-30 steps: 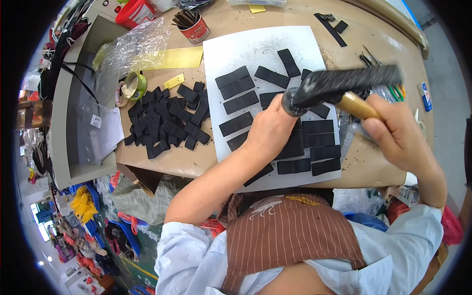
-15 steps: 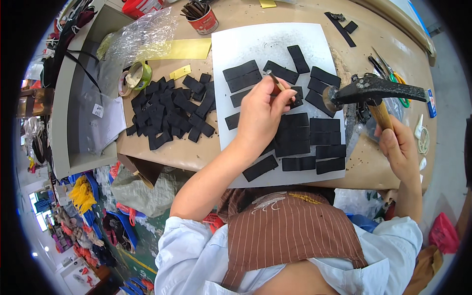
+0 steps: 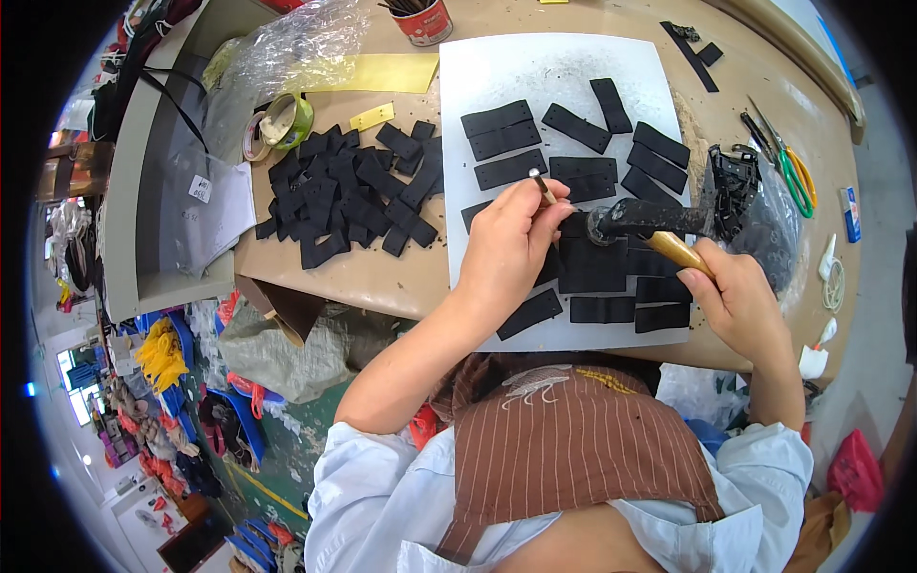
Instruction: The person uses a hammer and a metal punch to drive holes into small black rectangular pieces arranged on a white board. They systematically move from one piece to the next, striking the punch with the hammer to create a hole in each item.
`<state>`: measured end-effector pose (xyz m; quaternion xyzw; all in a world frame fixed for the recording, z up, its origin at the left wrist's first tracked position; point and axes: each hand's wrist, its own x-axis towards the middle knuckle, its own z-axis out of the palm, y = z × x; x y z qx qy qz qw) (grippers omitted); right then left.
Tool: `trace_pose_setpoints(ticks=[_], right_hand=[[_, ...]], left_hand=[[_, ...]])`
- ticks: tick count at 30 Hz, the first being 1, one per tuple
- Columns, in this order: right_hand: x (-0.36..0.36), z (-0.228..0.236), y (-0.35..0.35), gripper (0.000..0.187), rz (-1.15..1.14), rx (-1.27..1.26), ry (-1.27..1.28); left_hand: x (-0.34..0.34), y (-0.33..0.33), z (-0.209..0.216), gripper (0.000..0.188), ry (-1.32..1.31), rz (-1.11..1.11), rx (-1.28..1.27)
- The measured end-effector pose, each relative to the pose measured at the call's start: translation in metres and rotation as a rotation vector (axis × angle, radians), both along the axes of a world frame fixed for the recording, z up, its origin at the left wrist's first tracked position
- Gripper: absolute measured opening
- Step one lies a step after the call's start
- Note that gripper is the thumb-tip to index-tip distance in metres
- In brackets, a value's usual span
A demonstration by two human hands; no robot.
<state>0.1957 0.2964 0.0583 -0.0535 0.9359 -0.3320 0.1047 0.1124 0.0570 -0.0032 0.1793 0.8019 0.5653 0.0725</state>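
L hand [image 3: 511, 239] pinches a thin metal-ended tool [image 3: 543, 186] btwn thumb & fingers, over a white board [image 3: 564, 69] w/ blk strips [image 3: 502, 141] laid out on it. R hand [image 3: 740, 294] grips a hammer [image 3: 654, 218] by its wooden handle, head nr the tool. Pile of blk pcs [image 3: 355, 196] sits L of board on brown tabletop [image 3: 382, 286]

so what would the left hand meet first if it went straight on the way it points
The left hand would probably meet the black strips just ahead, but depth is unclear; it might pass above.
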Motion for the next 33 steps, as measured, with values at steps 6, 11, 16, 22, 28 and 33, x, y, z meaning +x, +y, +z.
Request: trace_pose_setpoints(ticks=[6,11,16,22,28,33], right_hand=[[0.001,0.000,-0.001,0.023,-0.032,-0.018,-0.045],[0.002,0.000,-0.004,0.024,-0.059,-0.027,-0.073],[0.003,-0.002,-0.005,0.025,-0.066,-0.031,-0.071],[0.005,-0.003,-0.005,0.026,-0.074,-0.047,-0.079],[0.004,0.000,-0.006,0.027,-0.079,-0.035,-0.098],[0.005,-0.003,-0.004,0.026,-0.072,-0.032,-0.088]], left_hand=[[-0.004,-0.002,0.001,0.012,-0.134,-0.005,0.071],[-0.001,-0.004,-0.011,0.011,-0.100,0.019,0.211],[-0.003,-0.004,-0.003,0.009,-0.012,-0.040,0.017],[-0.002,-0.001,-0.003,0.008,-0.081,0.021,0.054],[-0.003,-0.002,-0.003,0.007,-0.124,0.008,0.091],[-0.001,-0.001,-0.005,0.006,0.021,0.004,0.015]])
